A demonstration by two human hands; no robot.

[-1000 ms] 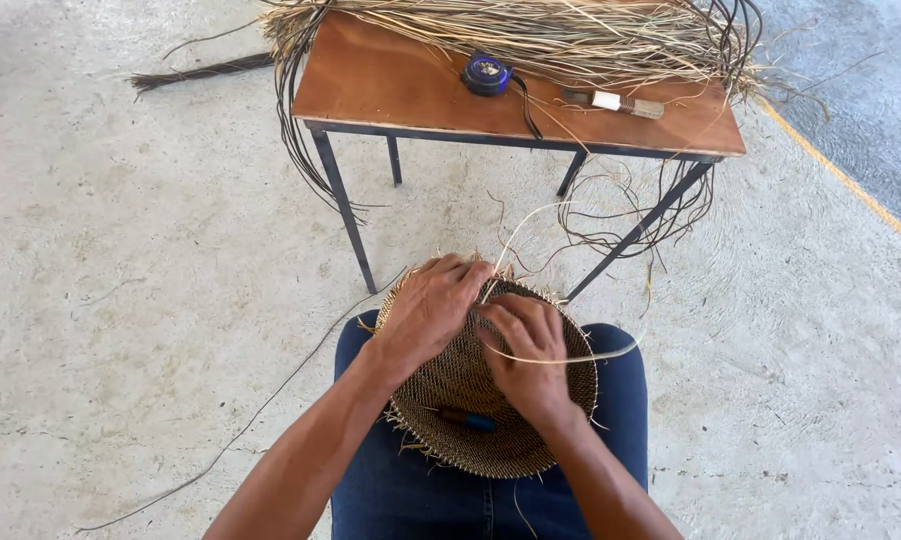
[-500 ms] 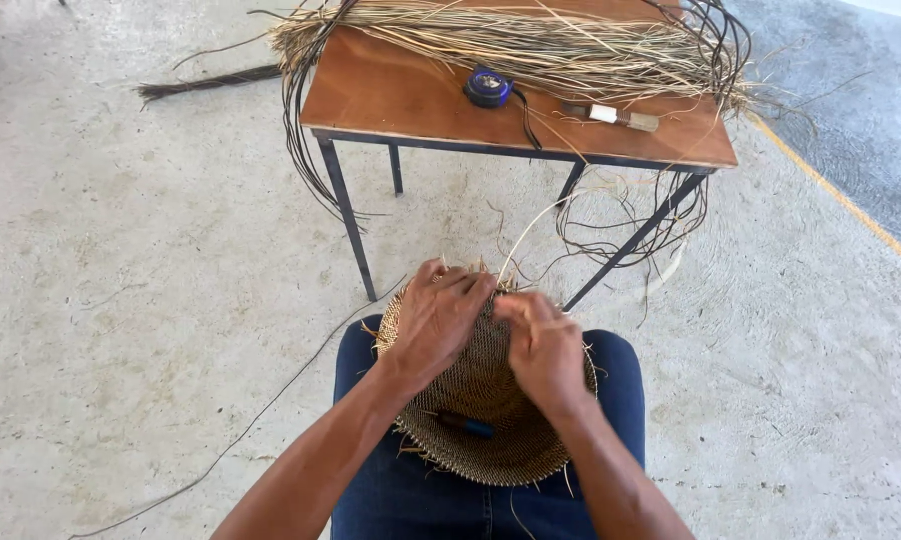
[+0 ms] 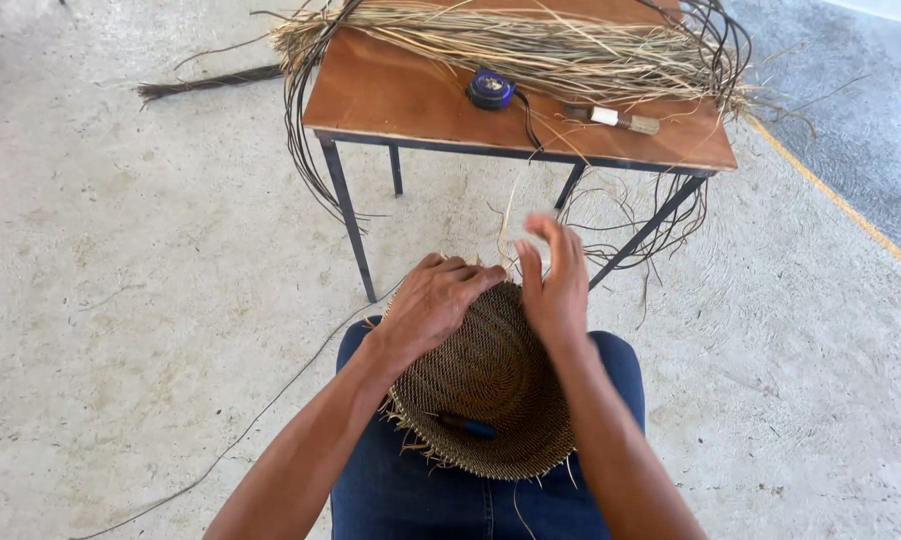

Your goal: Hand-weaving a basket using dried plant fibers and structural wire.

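Observation:
A round woven basket [image 3: 486, 385] of brown straw rests on my lap, its far edge unfinished. My left hand [image 3: 433, 303] presses on the basket's far left rim with fingers curled over it. At the rim's far edge my right hand [image 3: 554, 280] is lifted, pinching a thin pale straw strand [image 3: 511, 215] that runs upward. A small blue-handled tool [image 3: 468, 427] lies inside the basket near my body.
A small brown table [image 3: 411, 95] on dark metal legs stands just ahead. It holds a bundle of dry straw [image 3: 531, 45], a blue round object [image 3: 491, 88] and a short tool [image 3: 616, 119]. Dark loose strands hang off both sides. A long strand trails over the concrete floor [image 3: 151, 300].
My right hand has risen off the basket's right rim and pulled a strand upward at the far edge. The left hand stays on the rim. The head camera has tilted slightly.

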